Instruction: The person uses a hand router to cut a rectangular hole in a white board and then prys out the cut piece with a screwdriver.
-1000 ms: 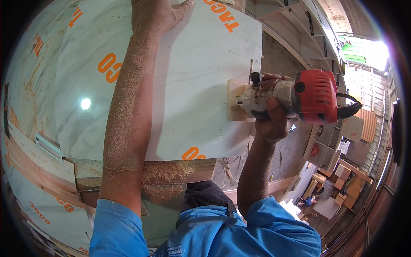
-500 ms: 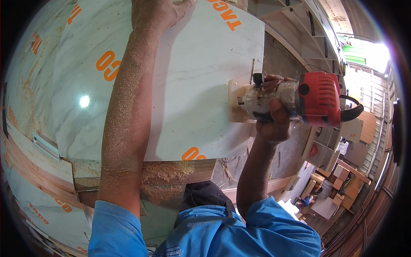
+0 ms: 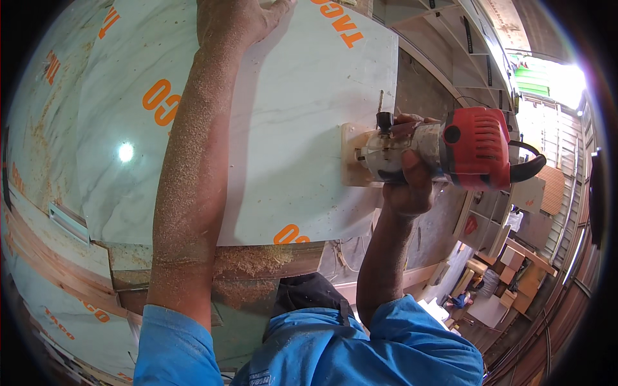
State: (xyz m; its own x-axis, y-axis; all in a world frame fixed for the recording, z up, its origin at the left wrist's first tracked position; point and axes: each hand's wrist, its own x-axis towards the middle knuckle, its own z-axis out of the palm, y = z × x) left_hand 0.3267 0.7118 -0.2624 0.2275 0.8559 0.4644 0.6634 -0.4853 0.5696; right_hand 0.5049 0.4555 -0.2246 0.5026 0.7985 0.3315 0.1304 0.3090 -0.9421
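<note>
In my right hand (image 3: 413,172) is a red and silver trim router (image 3: 444,151), fingers wrapped round its metal body. Its clear, dusty base plate (image 3: 354,156) rests on the right edge of a pale marble-patterned panel (image 3: 290,128) with orange print. The cutter is hidden. My left hand (image 3: 241,19) lies on the far part of the panel, cut off by the top of the picture. Its thumb stretches out to the right and the other fingers are out of sight. Sawdust coats my left forearm.
Sawdust (image 3: 257,257) lies heaped on wood along the panel's near edge. A second printed panel (image 3: 38,116) extends at the left. Open cabinet frames (image 3: 431,45) stand at the far right, and boards and offcuts (image 3: 508,276) clutter the right. The router's black cord (image 3: 528,168) curves from its rear end.
The router and my right hand have shifted very slightly left along the panel's edge. My left hand stays where it was.
</note>
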